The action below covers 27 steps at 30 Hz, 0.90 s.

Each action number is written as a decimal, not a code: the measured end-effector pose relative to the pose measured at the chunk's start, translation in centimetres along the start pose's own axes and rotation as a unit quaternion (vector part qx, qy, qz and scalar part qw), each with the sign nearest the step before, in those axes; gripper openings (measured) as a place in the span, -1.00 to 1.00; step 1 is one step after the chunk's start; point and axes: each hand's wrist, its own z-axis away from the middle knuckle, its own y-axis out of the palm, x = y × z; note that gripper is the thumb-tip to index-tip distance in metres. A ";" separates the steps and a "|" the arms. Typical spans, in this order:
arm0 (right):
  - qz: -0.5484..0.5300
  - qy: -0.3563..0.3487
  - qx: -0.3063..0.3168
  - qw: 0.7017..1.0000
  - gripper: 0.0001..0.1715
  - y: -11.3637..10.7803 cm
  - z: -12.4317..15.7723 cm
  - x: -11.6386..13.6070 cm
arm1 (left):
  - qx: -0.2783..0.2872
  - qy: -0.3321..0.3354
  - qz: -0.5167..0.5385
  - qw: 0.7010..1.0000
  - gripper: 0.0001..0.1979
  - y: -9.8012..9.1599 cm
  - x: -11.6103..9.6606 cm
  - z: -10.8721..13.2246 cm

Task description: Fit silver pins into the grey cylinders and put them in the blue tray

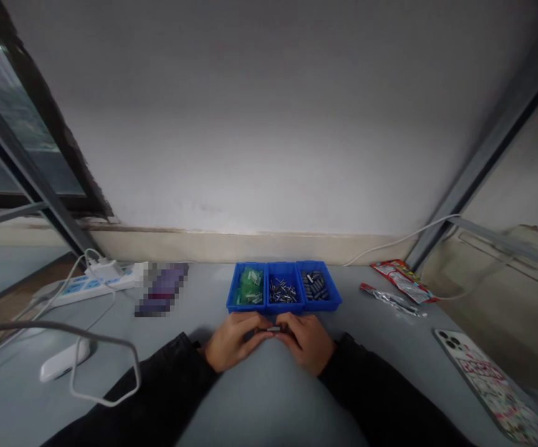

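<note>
My left hand (237, 340) and my right hand (306, 341) meet in front of the bins, both closed in a pinch. Between their fingertips lies a small dark metallic cylinder (273, 329), held from both ends. Just beyond the hands, three blue bins stand side by side. In the left bin (231, 297) are small clear pieces in green plastic (250, 284). Small shiny metal pins (283, 292) fill part of the middle bin (282, 268). The right bin (332, 295) holds several dark grey cylinders (315, 287).
A power strip (87, 287) with white cables and a white oblong device (64, 362) are at the left, near a purple, pixelated item (164, 288). At the right lie a red wrapper (403, 279), a silver wrapper (394, 302) and a phone (492, 382). Metal posts flank the desk.
</note>
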 end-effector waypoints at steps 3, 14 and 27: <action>0.018 -0.007 0.008 1.000 -0.81 0.3 0.1 -0.4 | 0.003 -0.003 -0.007 1.000 -0.91 0.1 0.1 0.1; 0.025 -0.023 0.001 0.999 -0.68 -0.1 0.1 -0.4 | 0.011 0.008 -0.022 1.000 -0.92 0.0 0.1 -0.1; 0.054 -0.011 0.008 0.998 -0.77 0.1 0.1 -0.4 | 0.009 0.022 -0.022 0.999 -0.91 0.0 0.0 -0.1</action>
